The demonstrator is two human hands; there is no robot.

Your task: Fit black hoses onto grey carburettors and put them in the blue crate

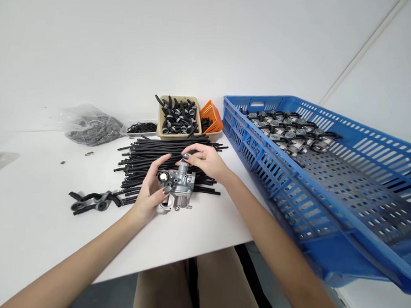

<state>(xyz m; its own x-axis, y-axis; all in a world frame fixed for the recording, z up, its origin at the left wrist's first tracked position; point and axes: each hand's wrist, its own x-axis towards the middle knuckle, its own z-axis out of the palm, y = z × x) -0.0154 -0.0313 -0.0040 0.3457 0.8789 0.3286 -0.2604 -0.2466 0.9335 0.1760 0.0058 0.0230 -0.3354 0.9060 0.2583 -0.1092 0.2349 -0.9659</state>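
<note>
Silver-grey, carburettor-like metal part (pixel 183 188), 1 piece, hand-held, roughly upright, between 7 and 8 o'clock from the view's centre. Narrow neck (pixel 183 169) at 12 o'clock; black-rimmed round port (pixel 163 175) at 10 o'clock; slender stub (pixel 189 207) at 5 o'clock.

I count one carburetor (pixel 183 187) above the desk (pixel 40 219) and over ten crated carburetors (pixel 279 126) in one blue crate (pixel 271 171) at its right edge. Toward its back edge: one cream basket (pixel 177 136), one orange basket (pixel 217 125), one filled bag (pixel 94 129). Black tubes (pixel 161 148), dozens, overlap; ringed hoses (pixel 101 205), at least two.
</note>
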